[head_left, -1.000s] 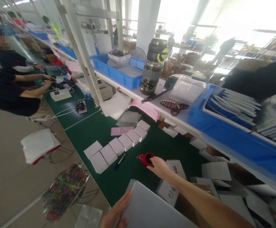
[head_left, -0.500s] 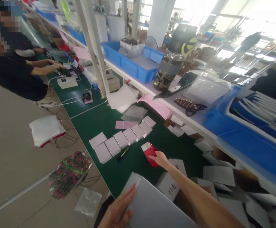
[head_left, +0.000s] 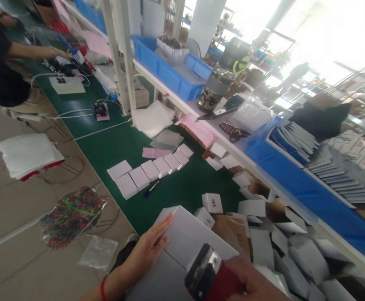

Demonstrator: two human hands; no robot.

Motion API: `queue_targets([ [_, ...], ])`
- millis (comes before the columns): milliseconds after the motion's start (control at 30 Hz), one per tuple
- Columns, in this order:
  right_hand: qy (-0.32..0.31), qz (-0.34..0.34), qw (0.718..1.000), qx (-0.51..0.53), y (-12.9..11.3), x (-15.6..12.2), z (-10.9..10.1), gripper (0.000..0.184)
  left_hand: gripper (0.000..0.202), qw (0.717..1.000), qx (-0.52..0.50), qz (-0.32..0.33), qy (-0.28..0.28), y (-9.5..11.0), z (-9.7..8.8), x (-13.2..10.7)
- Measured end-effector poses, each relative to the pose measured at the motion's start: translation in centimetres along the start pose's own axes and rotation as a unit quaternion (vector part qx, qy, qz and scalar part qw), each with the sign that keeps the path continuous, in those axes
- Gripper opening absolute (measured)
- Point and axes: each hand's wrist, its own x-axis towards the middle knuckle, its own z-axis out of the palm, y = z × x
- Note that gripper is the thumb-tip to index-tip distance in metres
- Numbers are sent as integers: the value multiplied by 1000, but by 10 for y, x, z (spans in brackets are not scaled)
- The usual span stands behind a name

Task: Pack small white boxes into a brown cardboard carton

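A large white carton (head_left: 188, 234) stands at the near edge of the green table, its seam facing up. My left hand (head_left: 149, 242) lies on the carton's left part, fingers stretched flat over it near the far corner. A red tape dispenser (head_left: 215, 276) with a shiny metal plate and dark edge is gripped in my right hand (head_left: 251, 278), low over the carton's near right part. Motion blurs that hand, and part of its grip is cut off by the frame's bottom. A marker pen (head_left: 151, 189) rests on the table beyond the carton.
Small white boxes (head_left: 149, 170) form a row on the table (head_left: 182, 188). Many open white boxes (head_left: 260, 246) crowd the right side. A shelf above carries blue bins (head_left: 166, 73) and a bottle (head_left: 215, 88). Another person's arm (head_left: 38, 52) works at far left.
My right hand has brought the red tape dispenser from the table back over the carton. The left hand now lies flatter on the carton. The view has shifted right.
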Motion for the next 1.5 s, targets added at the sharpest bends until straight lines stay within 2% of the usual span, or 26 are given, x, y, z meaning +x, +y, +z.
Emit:
queue_targets([
  [100,9,64,998,-8,11,-2,17,49,49,1000,-4,-9,-3,1,1,0],
  [233,-8,48,995,90,36,9,22,64,50,1000,4,-6,-14,2,2,0],
  [367,39,38,994,91,52,8,23,65,51,1000,-3,-6,-17,3,2,-2],
  [433,37,30,995,91,52,5,24,63,50,1000,-4,-9,-14,4,4,-2],
  [567,-33,21,991,127,41,2,30,63,51,1000,3,-13,-12,5,7,-1],
  [767,-1,59,998,0,21,5,34,61,52,999,23,0,-24,5,3,1],
  [867,-5,33,998,-52,16,6,35,59,43,998,46,29,29,21,-2,-5],
  [933,-14,12,998,-57,14,7,37,59,35,996,23,46,73,44,-5,-11],
  [967,-18,3,998,-56,12,7,38,59,33,996,-5,42,74,58,-7,-14],
  [1067,-31,-11,998,-47,7,8,40,59,27,994,-100,-49,-15,95,-7,-21],
  [1167,-45,-18,998,-38,3,8,42,59,31,973,-150,-150,-90,112,-1,-24],
  [1367,-64,-28,997,-35,-4,11,43,61,46,962,-185,-186,-72,107,7,-21],
  [1500,-92,-34,995,-21,-7,14,42,63,31,959,-184,-206,-59,102,5,-17],
])
